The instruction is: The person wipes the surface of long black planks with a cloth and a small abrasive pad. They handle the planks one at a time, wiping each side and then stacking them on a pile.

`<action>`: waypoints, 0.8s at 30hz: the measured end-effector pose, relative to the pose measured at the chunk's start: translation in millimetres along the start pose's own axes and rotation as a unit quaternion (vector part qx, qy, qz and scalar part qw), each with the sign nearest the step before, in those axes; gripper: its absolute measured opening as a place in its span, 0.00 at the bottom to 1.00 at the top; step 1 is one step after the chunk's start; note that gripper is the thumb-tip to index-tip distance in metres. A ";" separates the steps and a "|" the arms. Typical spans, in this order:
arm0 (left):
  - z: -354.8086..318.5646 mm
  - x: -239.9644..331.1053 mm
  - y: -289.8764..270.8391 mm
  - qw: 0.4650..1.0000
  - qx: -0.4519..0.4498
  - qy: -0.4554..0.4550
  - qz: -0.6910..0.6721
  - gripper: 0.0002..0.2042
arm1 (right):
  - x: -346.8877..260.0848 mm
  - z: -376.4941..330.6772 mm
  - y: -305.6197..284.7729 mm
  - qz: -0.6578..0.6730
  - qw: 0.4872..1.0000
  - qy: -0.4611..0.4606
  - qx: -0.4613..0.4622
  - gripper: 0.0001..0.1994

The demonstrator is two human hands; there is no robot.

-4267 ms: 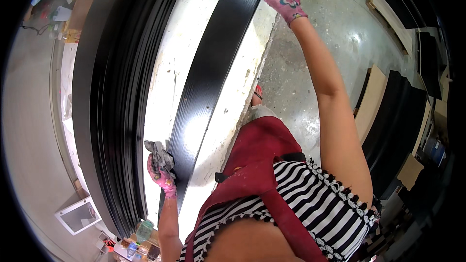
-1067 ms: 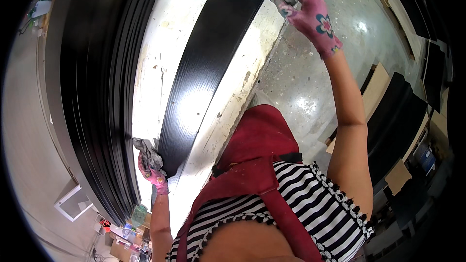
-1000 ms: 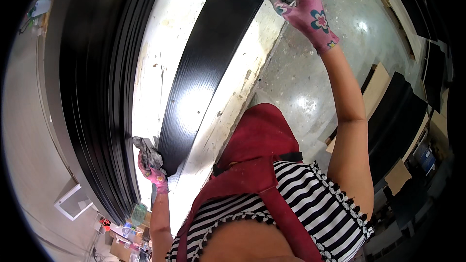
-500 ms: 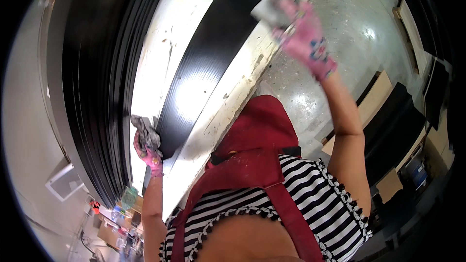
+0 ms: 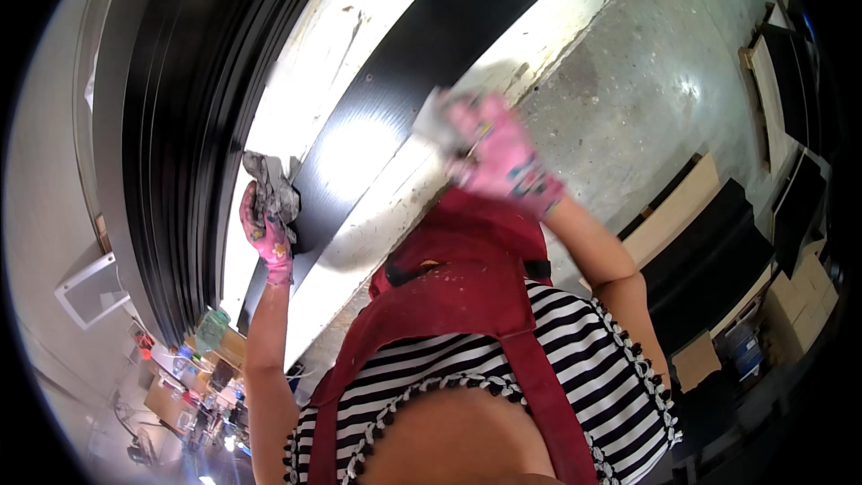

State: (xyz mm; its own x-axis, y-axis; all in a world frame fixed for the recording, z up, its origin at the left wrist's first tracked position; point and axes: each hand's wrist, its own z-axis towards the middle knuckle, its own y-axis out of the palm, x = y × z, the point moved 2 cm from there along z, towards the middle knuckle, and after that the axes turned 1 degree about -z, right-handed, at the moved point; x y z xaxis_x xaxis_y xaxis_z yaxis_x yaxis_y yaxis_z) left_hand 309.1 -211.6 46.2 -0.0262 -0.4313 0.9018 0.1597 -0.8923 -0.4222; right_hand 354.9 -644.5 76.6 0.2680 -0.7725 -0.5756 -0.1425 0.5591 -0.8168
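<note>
Grey concrete floor [image 5: 620, 99] is spreading to the right of the black board [image 5: 404, 63], which is lying lengthwise on the pale, stained worktop [image 5: 287, 99], its far end running out of view. Left of the board, a stack of black boards [image 5: 197, 126] is sitting close-packed, its top also being cut off. Your left hand [image 5: 267, 238], in a pink flowered glove, is sitting at the board's near left edge; its fingers are closing on a crumpled grey cloth [image 5: 274, 190], which is partly hiding them. Your right hand [image 5: 505, 162], gloved alike, is showing as a blur by the board's right edge; its fingers are pinching a pale pad [image 5: 431, 121], and the blur is leaving it unclear whether that is touching the board. Your left hand and forearm [image 5: 268, 359] are covering part of the board's near end. Well left of that end, small clutter [image 5: 180, 386] is proving too tiny to identify.
</note>
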 end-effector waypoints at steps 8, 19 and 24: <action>8.8 12.2 3.0 0.990 -0.009 0.072 0.125 0.22 | 45.9 33.3 -44.1 -0.108 0.980 0.081 0.149 0.30; 7.3 1.5 3.7 0.996 0.036 0.070 0.042 0.21 | -139.9 -48.9 110.0 0.147 0.982 -0.027 -0.115 0.29; 7.1 10.7 5.4 0.997 0.026 0.068 0.036 0.22 | -84.6 -13.7 45.7 -0.141 0.987 -0.010 0.071 0.33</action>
State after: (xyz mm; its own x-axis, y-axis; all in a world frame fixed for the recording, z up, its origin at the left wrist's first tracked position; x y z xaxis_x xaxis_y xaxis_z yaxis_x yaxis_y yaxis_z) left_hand 316.6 -220.1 54.2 -0.1455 -0.5111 0.8471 0.2176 -0.8518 -0.4766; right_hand 312.7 -557.7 87.5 0.2966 -0.8981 -0.3247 0.0752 0.3609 -0.9296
